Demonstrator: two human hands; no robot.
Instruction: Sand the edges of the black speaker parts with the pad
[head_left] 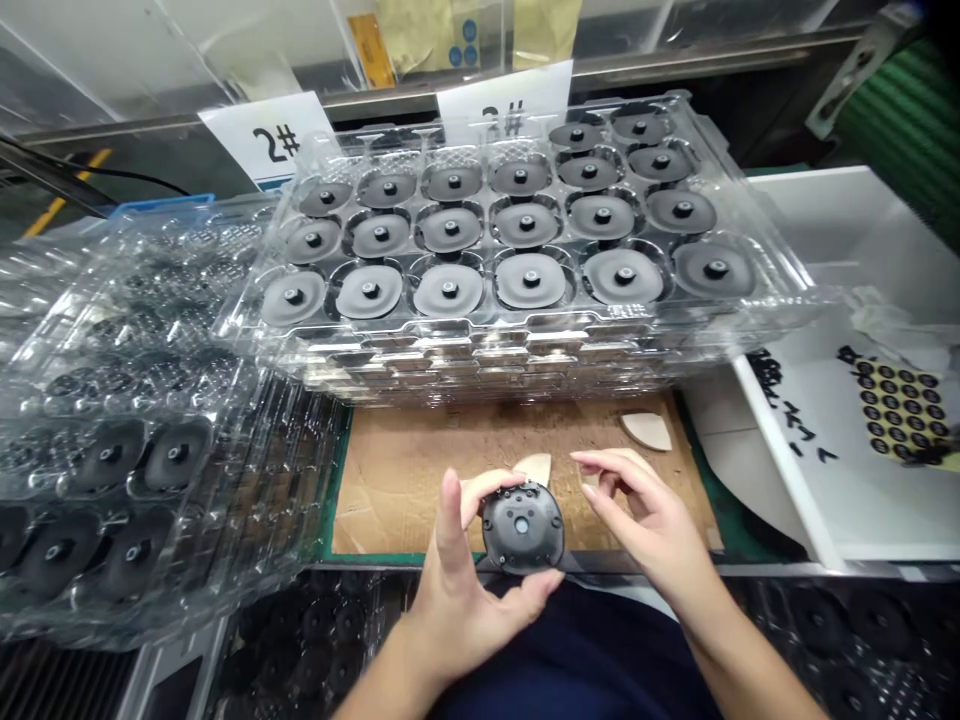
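a black, rounded plastic housing with small studs near its rim [521,545] is, in the head view, above the near edge of a flat brown cardboard sheet [420,450]. the person's left hand [465,605] grips it, thumb at the lower edge and fingers at the upper, probably so that its face stays uncovered. the right hand [660,520] is just beside it, thumb and fingertips narrowly apart, with nothing visible between them. two pale, fan-shaped pieces [649,431] lie on the cardboard, which likely shields the green table [757,540]. beyond it, stacked clear plastic trays [555,325] bear black rounded parts [450,292] in separate pockets, presumably to stop them rubbing; more clear trays stand at the left. at the right, a white bin [885,525] contains small black pieces and a yellow sheet of round black stickers [900,410]. behind, white paper signs marked "2#" [274,140] hang below a shelf.
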